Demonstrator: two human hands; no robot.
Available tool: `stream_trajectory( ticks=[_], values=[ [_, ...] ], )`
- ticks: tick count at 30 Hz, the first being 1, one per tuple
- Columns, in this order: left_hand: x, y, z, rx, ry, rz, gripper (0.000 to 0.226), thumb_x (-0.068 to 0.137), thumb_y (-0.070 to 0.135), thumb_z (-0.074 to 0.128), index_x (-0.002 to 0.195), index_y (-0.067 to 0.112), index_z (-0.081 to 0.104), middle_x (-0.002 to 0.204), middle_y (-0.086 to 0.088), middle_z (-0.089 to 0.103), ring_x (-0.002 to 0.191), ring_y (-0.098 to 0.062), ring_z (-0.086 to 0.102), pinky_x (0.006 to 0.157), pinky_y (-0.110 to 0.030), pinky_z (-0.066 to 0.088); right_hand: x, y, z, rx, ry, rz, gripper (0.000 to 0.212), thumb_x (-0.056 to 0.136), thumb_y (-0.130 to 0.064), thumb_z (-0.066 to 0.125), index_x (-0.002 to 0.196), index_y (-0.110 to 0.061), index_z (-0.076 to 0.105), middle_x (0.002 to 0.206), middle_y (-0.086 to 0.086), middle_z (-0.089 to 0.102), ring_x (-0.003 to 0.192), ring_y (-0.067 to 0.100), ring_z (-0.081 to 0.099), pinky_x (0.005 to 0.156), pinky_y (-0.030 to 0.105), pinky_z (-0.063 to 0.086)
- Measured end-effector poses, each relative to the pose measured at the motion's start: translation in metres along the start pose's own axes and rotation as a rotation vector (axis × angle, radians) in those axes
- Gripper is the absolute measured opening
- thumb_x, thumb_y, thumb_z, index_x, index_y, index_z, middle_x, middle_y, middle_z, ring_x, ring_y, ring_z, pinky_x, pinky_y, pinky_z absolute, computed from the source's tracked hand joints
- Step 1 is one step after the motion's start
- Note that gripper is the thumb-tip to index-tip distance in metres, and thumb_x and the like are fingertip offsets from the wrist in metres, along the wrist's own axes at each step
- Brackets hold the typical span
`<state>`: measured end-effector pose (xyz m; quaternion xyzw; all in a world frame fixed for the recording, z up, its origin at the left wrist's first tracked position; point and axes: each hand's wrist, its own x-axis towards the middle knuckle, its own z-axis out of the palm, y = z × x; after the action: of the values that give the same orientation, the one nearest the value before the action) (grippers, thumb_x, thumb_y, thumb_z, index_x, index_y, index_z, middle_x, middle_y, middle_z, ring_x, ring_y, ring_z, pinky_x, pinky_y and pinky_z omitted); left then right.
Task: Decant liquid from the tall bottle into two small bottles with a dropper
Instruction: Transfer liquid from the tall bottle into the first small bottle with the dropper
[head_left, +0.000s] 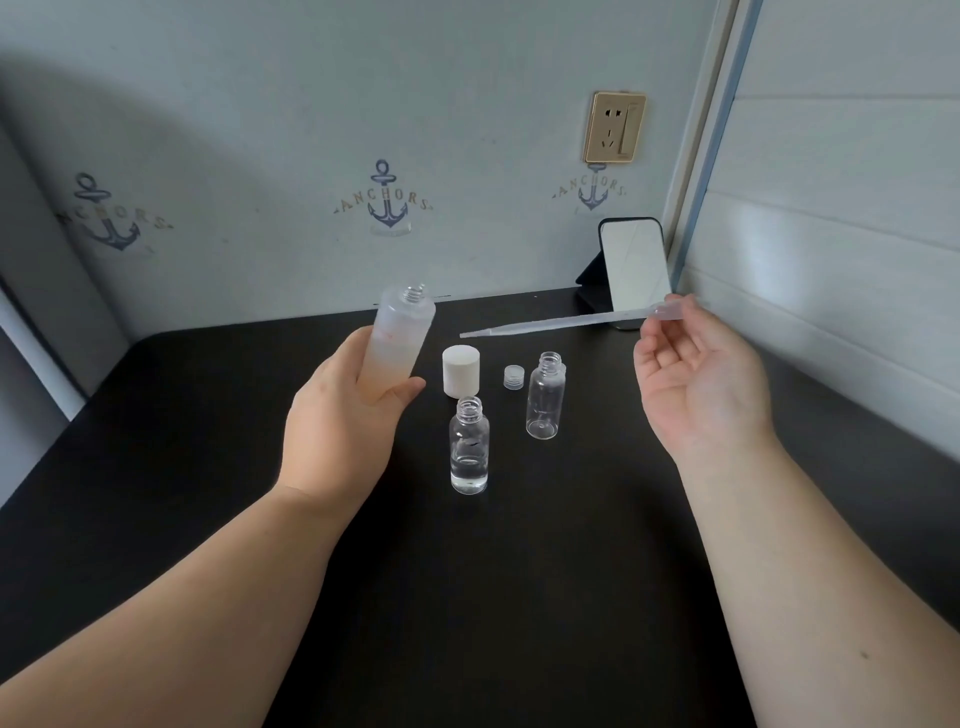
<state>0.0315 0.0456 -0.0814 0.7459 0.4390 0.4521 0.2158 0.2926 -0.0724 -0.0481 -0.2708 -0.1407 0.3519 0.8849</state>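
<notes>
1. We've got the tall bottle (397, 343) lifted off the counter (519, 597) in our left hand (343, 421), fingers wrapped round its lower half. It's uncapped, tilted a bit to the right, and hangs over the middle of the counter toward the back edge.
2. Our right hand (696, 379) pinches the bulb end of the dropper (566, 322), which lies nearly level with its tip pointing left at the tall bottle's neck, still apart from it.
3. Near small bottle (469, 447) stands open with a little clear liquid at the bottom. The far small bottle (545, 396), off to its right, looks empty.
4. White cap (461, 371) and a small clear cap (514, 377) sit just behind them.
5. Looks like we're at the draw step: next the tip has to swing down into that narrow neck, bulb squeezed first.
</notes>
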Motion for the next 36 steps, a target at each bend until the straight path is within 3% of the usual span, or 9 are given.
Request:
stream_trajectory(
  ticks=[3,5,12,17,20,22,26,31,36],
  values=[
    [-0.001,-0.002,0.003,-0.035,0.0,-0.038,0.033,0.088,0.045,0.072,0.107,0.05,0.047,0.091,0.034,0.06,0.086,0.011,0.06,0.066,-0.023,0.046,-0.002,-0.001,0.001,-0.009,-0.017,0.002,0.017,0.095,-0.006,0.063,0.082,-0.004,0.074,0.074,0.005,0.069,0.062,0.016,0.063,0.06,0.023,0.052],
    [0.0,-0.003,0.004,-0.053,0.003,-0.071,0.044,0.087,0.047,0.074,0.121,0.049,0.046,0.088,0.039,0.057,0.086,0.022,0.054,0.065,-0.015,0.039,-0.003,-0.002,0.002,-0.023,-0.032,0.001,0.024,0.094,-0.006,0.062,0.075,-0.006,0.077,0.073,0.004,0.068,0.06,0.015,0.062,0.058,0.022,0.05],
    [0.002,-0.004,0.006,-0.078,0.002,-0.101,0.06,0.083,0.048,0.078,0.134,0.035,0.048,0.095,0.037,0.051,0.084,0.013,0.054,0.067,-0.012,0.037,-0.004,-0.002,0.005,-0.071,-0.068,0.001,0.027,0.091,-0.007,0.063,0.068,-0.008,0.075,0.072,0.003,0.067,0.061,0.014,0.058,0.058,0.021,0.048],
    [0.003,-0.003,0.006,-0.086,-0.018,-0.117,0.067,0.082,0.047,0.079,0.137,0.029,0.046,0.112,0.019,0.055,0.103,-0.009,0.058,0.079,-0.024,0.045,-0.004,-0.002,0.004,-0.074,-0.066,-0.008,0.021,0.089,-0.007,0.065,0.07,-0.008,0.074,0.072,0.004,0.066,0.061,0.014,0.058,0.059,0.021,0.048],
    [0.003,-0.003,0.005,-0.093,-0.028,-0.115,0.069,0.081,0.047,0.079,0.138,0.027,0.045,0.115,0.019,0.055,0.105,-0.009,0.058,0.081,-0.026,0.047,-0.003,-0.002,0.003,-0.088,-0.075,-0.007,0.02,0.088,-0.009,0.068,0.07,-0.009,0.075,0.073,0.003,0.066,0.062,0.014,0.059,0.061,0.021,0.049],
    [0.002,-0.003,0.003,-0.111,-0.039,-0.109,0.071,0.081,0.05,0.079,0.14,0.028,0.044,0.111,0.023,0.053,0.098,-0.001,0.058,0.075,-0.018,0.044,-0.003,-0.002,0.003,-0.088,-0.087,-0.001,0.018,0.088,-0.01,0.069,0.071,-0.01,0.077,0.073,0.003,0.066,0.062,0.013,0.059,0.061,0.021,0.049],
    [-0.005,0.0,-0.003,-0.228,-0.015,-0.133,0.054,0.088,0.045,0.069,0.135,0.034,0.047,0.107,0.028,0.056,0.093,0.006,0.059,0.076,-0.022,0.05,-0.002,-0.003,0.003,-0.094,-0.109,-0.002,0.014,0.087,-0.011,0.072,0.074,-0.01,0.077,0.074,0.003,0.066,0.063,0.012,0.058,0.062,0.02,0.049],
    [-0.014,0.009,-0.017,-0.262,0.177,0.005,0.025,0.08,0.027,0.057,0.099,0.044,0.056,0.093,0.016,0.061,0.085,-0.002,0.059,0.069,-0.025,0.049,-0.001,-0.002,0.004,-0.107,-0.123,-0.019,0.017,0.089,-0.011,0.071,0.072,-0.011,0.077,0.073,0.003,0.064,0.062,0.012,0.057,0.06,0.02,0.048],
    [-0.024,0.013,-0.013,-0.271,-0.08,0.177,0.016,0.084,0.039,0.061,0.094,0.032,0.069,0.085,0.004,0.071,0.079,-0.018,0.068,0.071,-0.042,0.057,-0.001,-0.003,0.004,-0.108,-0.132,-0.032,0.017,0.089,-0.011,0.073,0.072,-0.011,0.076,0.074,0.003,0.064,0.063,0.012,0.056,0.061,0.02,0.047]
  ],
)
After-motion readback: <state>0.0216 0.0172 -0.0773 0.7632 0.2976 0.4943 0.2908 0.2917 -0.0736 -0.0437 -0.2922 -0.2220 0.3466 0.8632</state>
